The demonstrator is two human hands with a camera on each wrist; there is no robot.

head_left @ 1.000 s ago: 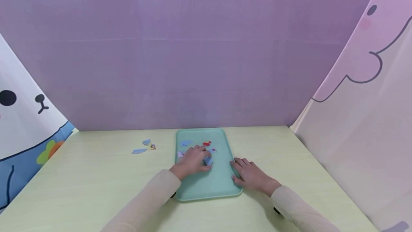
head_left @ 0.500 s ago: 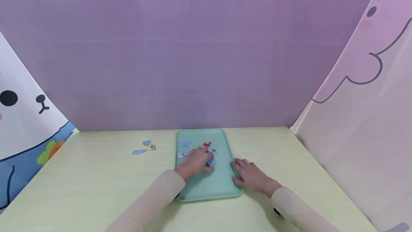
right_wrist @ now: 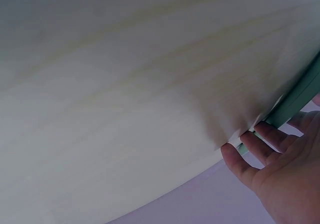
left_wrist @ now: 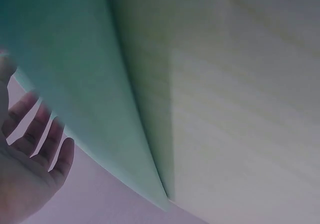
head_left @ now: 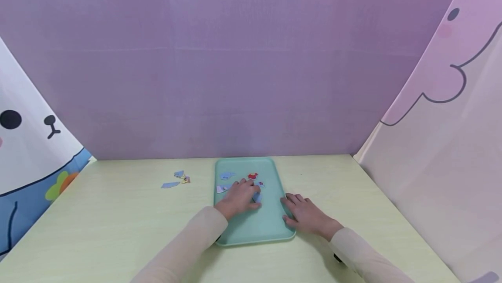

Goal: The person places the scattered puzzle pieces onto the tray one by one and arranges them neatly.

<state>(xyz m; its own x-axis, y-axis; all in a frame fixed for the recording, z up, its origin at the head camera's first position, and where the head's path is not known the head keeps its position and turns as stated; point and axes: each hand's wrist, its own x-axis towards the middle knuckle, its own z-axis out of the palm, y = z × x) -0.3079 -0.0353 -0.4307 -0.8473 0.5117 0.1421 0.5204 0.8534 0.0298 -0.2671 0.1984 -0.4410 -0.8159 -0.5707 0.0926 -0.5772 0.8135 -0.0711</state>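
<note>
A mint-green tray point(head_left: 270, 226) lies on the table with several cut-out picture pieces on it. My left hand point(head_left: 240, 198) is over the tray's middle, its fingers relaxed and spread. A blue piece point(head_left: 257, 197) lies between thumb and index finger, close by the fingertips. Part of that piece is hidden under the hand. Beyond it are a red piece point(head_left: 252, 175), a light blue piece point(head_left: 226, 175) and a pale strip-like piece point(head_left: 222, 189). My right hand point(head_left: 307, 215) rests at the tray's right edge, fingers extended and touching the rim.
Several more blue and yellow pieces point(head_left: 182, 179) lie on the pale wooden table point(head_left: 117, 213), left of the tray. A purple cloth backdrop point(head_left: 251, 78) stands behind the table, with printed cloths on both sides.
My left hand has shifted slightly right, the blue piece moving with it. The piece, tilted earlier, now looks flatter on the tray. My right hand has stayed in place.
</note>
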